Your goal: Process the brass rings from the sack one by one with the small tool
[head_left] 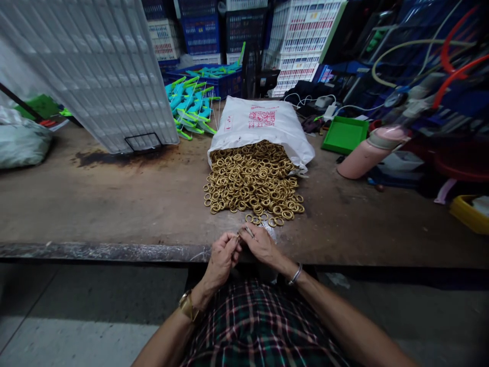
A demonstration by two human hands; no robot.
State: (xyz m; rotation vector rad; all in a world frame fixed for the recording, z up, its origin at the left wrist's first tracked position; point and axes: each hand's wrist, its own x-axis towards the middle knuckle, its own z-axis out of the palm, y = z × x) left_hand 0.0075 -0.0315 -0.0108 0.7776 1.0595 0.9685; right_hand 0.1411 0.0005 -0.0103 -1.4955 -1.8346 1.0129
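Just over the table's front edge, my left hand (223, 253) and my right hand (262, 244) meet, fingertips touching. A small gold-coloured piece, mostly hidden, is pinched in the left fingers; it looks like one of the rings. Out of the closed right fingers pokes a slim metal tool (249, 232), its kind too small to make out. Right beyond the hands spreads a heap of gold-coloured metal rings (250, 178), with a few loose ones at its near edge. They spill from the open mouth of a white woven sack (237, 120) with red print, lying on its side.
The brown wooden table (114, 204) carries a tall ribbed translucent panel (110, 66), turquoise and green plastic parts (193, 104), a green tray (346, 135) and a tilted pink bottle (359, 160). A yellow bin (471, 211) is at the right edge. Stacked crates (298, 35) stand behind.
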